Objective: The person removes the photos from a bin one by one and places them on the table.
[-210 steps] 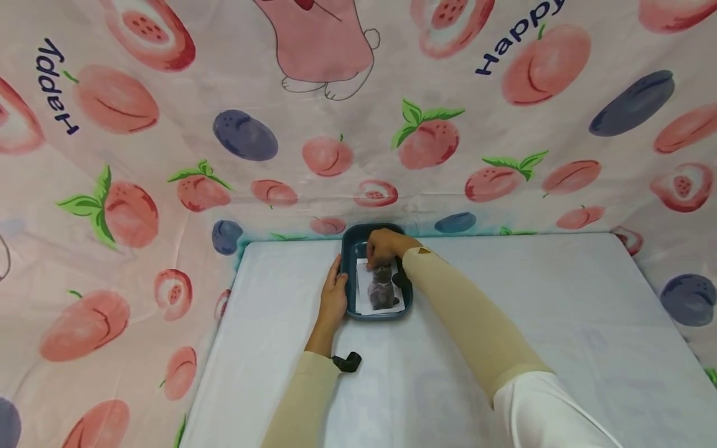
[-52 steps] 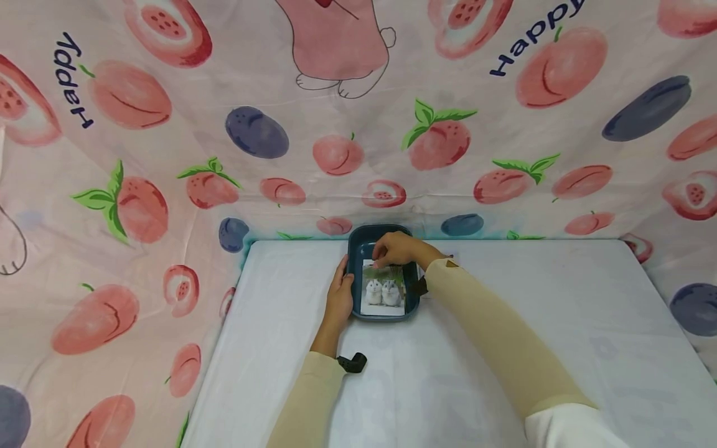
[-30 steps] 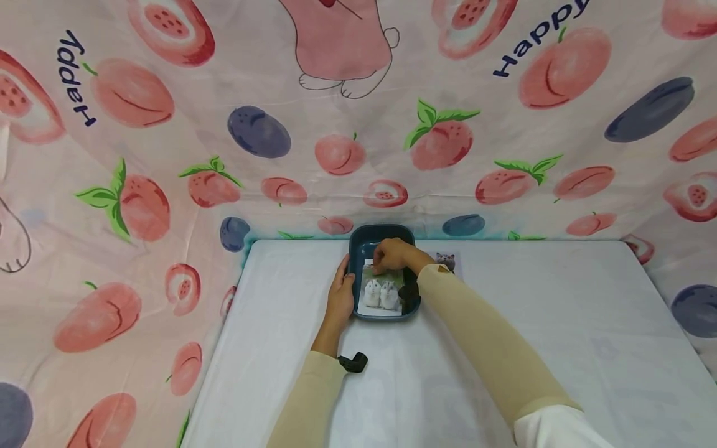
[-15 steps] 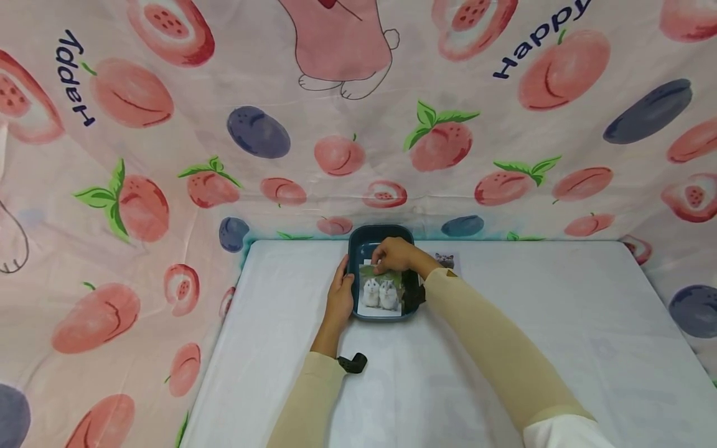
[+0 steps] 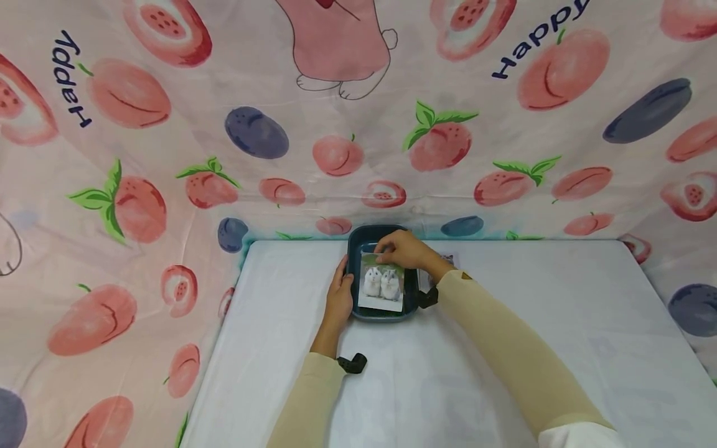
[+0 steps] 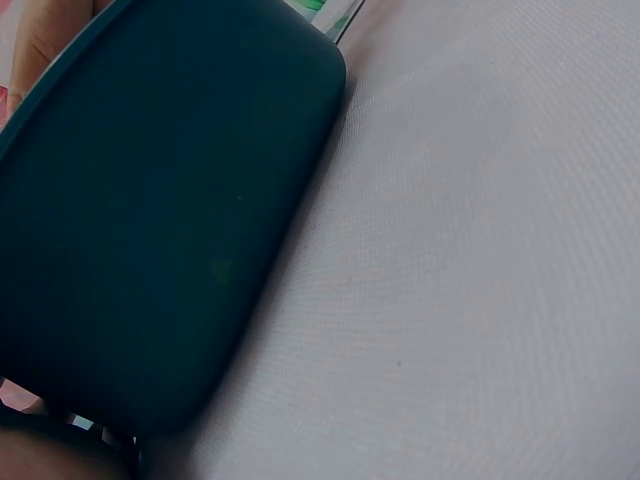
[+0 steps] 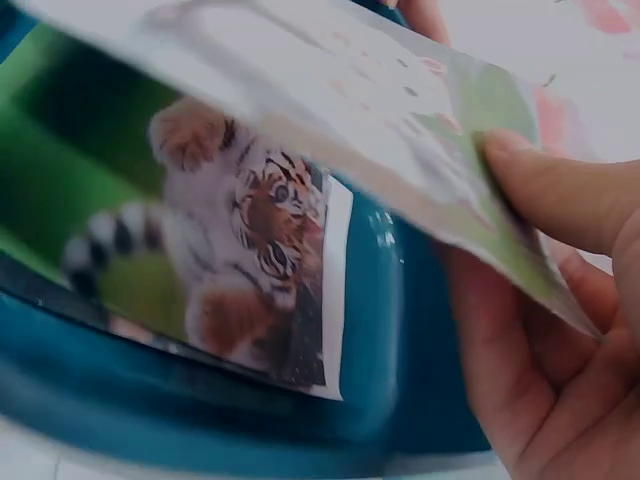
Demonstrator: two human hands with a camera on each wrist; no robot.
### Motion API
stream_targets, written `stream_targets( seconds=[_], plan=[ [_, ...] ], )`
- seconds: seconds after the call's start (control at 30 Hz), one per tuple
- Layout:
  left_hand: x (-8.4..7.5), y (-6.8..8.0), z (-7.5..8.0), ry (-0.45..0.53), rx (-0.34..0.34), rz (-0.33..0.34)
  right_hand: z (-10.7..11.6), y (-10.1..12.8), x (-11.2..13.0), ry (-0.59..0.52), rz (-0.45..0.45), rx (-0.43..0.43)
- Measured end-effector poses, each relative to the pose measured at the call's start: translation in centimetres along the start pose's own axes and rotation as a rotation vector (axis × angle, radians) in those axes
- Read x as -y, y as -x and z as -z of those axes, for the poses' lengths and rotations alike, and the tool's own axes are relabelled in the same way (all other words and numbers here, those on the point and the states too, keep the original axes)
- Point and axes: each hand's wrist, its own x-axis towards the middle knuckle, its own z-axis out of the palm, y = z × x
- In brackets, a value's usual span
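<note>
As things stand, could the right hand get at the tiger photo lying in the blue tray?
Probably yes, once freed. The right hand pinches the lifted hamster photo, so the tiger cub photo lies uncovered in the dark blue plastic tray. The left hand rests at the tray's side, clear of it.

A makeshift recording booth, seemingly set up indoors, is suggested: a table (image 5: 504, 323) covered with white cloth is enclosed on three sides by a hung sheet (image 5: 168, 124) printed with peaches, plums and "Happy".
</note>
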Motion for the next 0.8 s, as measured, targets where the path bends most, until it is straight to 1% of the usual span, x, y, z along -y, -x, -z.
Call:
stream_targets(
  seconds=[0.1, 0.3, 0.4, 0.6, 0.8],
  plan=[
    [0.0, 0.1, -0.1, 0.002, 0.003, -0.001, 0.6, 1.0, -0.1, -0.033, 0.0, -0.049],
    [0.1, 0.0, 0.0, 0.001, -0.009, 0.007, 2.0, 3.3, -0.3, -0.097, -0.045, -0.131],
    [0.2, 0.0, 0.0, 0.007, -0.008, 0.004, 2.8, 4.6, -0.7, -0.094, -0.051, -0.165],
    [0.4, 0.0, 0.0, 0.01, -0.012, 0.004, 4.2, 7.4, -2.2, -0.088, -0.078, -0.171],
    [0.5, -0.1, -0.1, 0.026, -0.001, -0.001, 5.0, 10.0, -4.0, -0.082, -0.113, -0.185]
  ],
)
